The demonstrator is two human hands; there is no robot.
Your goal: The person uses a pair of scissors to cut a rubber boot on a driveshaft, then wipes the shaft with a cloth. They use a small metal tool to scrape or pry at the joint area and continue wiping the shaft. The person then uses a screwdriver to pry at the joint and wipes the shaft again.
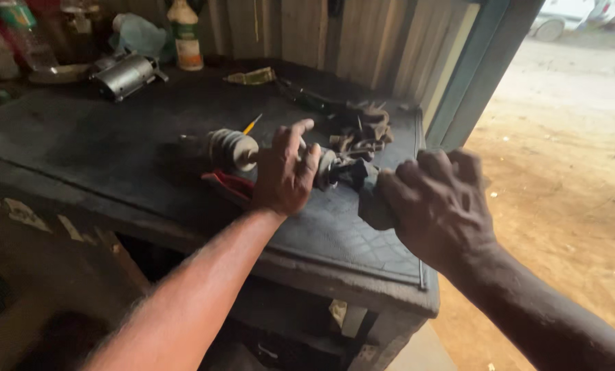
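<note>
Your left hand is closed loosely around the middle of a starter motor armature, thumb up and fingers bent over the shaft, so the part cannot roll on the worktop. Your right hand is closed on a dark cloth or cover at the other end of the shaft, pressing it against the gear end, as if to steady it there. The armature lies on its side near the front edge of the dark rubber mat, with a red rag under it. Just behind it sits a pile of dark metal parts. Farther back, well apart, a grey motor housing and a plastic bottle stand by the wall.
</note>
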